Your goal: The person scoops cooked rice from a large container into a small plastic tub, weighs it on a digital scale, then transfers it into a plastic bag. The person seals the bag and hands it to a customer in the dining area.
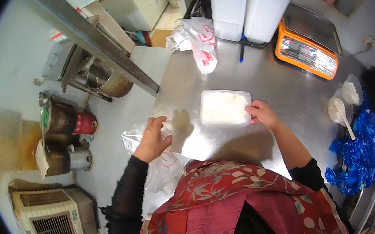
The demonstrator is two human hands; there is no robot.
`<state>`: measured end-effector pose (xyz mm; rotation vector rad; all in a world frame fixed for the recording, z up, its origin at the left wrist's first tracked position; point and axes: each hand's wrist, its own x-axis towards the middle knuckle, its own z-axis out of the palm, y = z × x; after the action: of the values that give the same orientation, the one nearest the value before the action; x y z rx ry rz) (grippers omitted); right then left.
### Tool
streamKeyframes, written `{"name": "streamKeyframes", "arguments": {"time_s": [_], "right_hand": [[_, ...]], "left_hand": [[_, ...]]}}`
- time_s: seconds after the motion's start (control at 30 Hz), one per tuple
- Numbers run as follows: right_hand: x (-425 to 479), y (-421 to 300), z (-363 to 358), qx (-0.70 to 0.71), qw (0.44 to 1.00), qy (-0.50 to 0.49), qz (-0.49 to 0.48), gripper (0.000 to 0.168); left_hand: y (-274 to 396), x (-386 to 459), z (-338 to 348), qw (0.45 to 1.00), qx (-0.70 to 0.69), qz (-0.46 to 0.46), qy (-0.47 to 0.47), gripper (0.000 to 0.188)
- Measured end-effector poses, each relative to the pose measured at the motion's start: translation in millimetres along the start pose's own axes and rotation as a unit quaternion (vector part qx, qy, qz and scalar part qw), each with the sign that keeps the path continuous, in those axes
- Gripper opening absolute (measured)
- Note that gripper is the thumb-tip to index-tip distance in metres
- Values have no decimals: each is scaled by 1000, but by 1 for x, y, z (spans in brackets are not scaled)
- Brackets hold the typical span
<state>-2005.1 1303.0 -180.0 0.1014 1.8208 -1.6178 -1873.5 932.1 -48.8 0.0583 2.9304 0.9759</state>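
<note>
A clear rectangular plastic container (225, 107) filled with a white, rice-like food lies on the stainless steel table (259, 72). My right hand (261, 114) pinches its right edge between thumb and fingers. To the left, my left hand (154, 139) is held with fingers apart and nothing in it, above a thin white plastic bag with red print (167, 165) at the table's left edge. Part of that bag is hidden beneath my hand and forearm.
An orange scale (306, 49) stands at the back right, beside tall white containers (265, 3) and a blue-tipped pen (241, 49). Another printed bag (202, 44) is at the back. Right are bowls, a white spoon (343, 116) and a blue plastic bag (362, 147). A metal post (103, 46) rises at left.
</note>
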Motion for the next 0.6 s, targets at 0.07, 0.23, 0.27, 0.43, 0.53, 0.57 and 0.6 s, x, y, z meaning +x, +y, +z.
{"name": "streamKeyframes", "arguments": {"time_s": [0.07,0.23,0.27,0.43,0.53,0.57,0.6], "right_hand": [[3,-12,6,3,1000,-28,-7,20],[-16,-16,-2,62,996,0,-57,16],[-22,-13,-9,68,996,8,-60,16],[-76,-33,-46,123,982,79,-122,14],[-118,-62,-76,133,969,90,-188,16],[-134,-78,-75,144,958,115,-220,19],[-150,-94,-73,155,946,138,-251,22]], "left_hand": [[9,-7,-39,997,70,14,-13,49],[36,-5,-105,976,214,31,-22,22],[39,0,-113,971,228,69,5,17],[83,28,-135,995,18,13,94,16],[118,52,-126,956,-281,-79,42,19],[123,63,-116,933,-352,-58,44,20],[129,70,-107,905,-422,-37,46,21]]}}
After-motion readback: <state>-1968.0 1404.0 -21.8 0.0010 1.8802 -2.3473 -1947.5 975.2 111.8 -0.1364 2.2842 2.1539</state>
